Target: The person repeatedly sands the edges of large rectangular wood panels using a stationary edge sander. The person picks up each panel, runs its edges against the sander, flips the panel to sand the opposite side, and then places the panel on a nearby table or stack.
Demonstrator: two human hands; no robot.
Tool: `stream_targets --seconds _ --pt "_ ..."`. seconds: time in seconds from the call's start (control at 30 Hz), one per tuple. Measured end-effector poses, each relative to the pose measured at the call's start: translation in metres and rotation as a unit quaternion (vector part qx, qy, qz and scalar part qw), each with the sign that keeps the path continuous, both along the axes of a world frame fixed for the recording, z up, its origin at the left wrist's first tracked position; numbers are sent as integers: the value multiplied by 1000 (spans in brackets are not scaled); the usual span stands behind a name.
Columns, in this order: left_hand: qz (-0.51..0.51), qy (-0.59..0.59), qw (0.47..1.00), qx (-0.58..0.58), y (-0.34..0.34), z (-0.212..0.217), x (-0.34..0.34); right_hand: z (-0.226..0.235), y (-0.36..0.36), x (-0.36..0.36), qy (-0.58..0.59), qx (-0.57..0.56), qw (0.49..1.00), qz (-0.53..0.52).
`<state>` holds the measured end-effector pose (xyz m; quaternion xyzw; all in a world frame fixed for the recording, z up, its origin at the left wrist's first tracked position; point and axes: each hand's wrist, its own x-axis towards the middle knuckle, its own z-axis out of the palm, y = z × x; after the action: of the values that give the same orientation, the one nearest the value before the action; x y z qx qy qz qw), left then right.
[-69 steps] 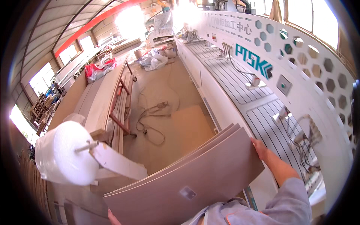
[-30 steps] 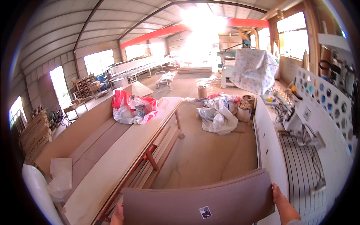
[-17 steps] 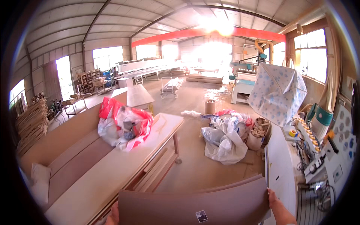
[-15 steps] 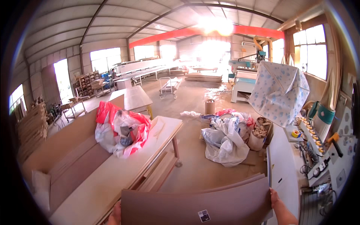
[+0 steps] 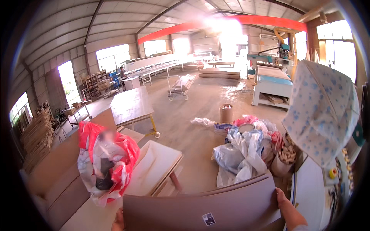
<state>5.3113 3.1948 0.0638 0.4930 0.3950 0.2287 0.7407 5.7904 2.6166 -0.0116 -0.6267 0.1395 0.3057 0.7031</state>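
Note:
Across the lower middle of the head view I carry a stack of brown boards [image 5: 165, 213], with a small label on the front face. More than one board edge shows along its top. My left hand [image 5: 118, 220] grips the stack's left end, partly cut off by the lower edge of the picture. At the right end my right hand [image 5: 283, 199] is closed round the board's edge, fingers mostly hidden behind it. Left of the stack, a red and white plastic bag [image 5: 125, 161] with dark things inside lies on the pale worktable [image 5: 160, 158].
Ahead on the floor lies a heap of plastic bags [image 5: 244, 150] beside a bin of wood scraps [image 5: 283, 163]. A machine under a spotted cover [image 5: 322, 111] stands at right. Farther off are a white table [image 5: 133, 106], a trolley [image 5: 179, 90] and stacked panels [image 5: 219, 73].
The worktable, red bag and bag heap appear nearer and lower, and the covered machine looks larger at the right. Both hands still hold the boards.

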Motion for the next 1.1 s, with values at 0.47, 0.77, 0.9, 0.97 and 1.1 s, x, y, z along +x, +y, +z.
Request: stream_targets --seconds 0.47,0.77,0.9,0.97,1.1 --pt "73 -2 997 -11 227 -17 393 -42 272 483 0 4 998 68" --pt "69 -4 998 7 390 -5 658 -77 458 751 -18 13 999 28" --pt "123 7 992 11 450 -2 742 -37 582 860 49 13 994 99" --pt "134 -8 991 1 481 -9 792 -51 613 945 37 9 992 120" --pt "155 -11 988 -4 552 -16 881 -41 736 1049 -11 14 987 159"
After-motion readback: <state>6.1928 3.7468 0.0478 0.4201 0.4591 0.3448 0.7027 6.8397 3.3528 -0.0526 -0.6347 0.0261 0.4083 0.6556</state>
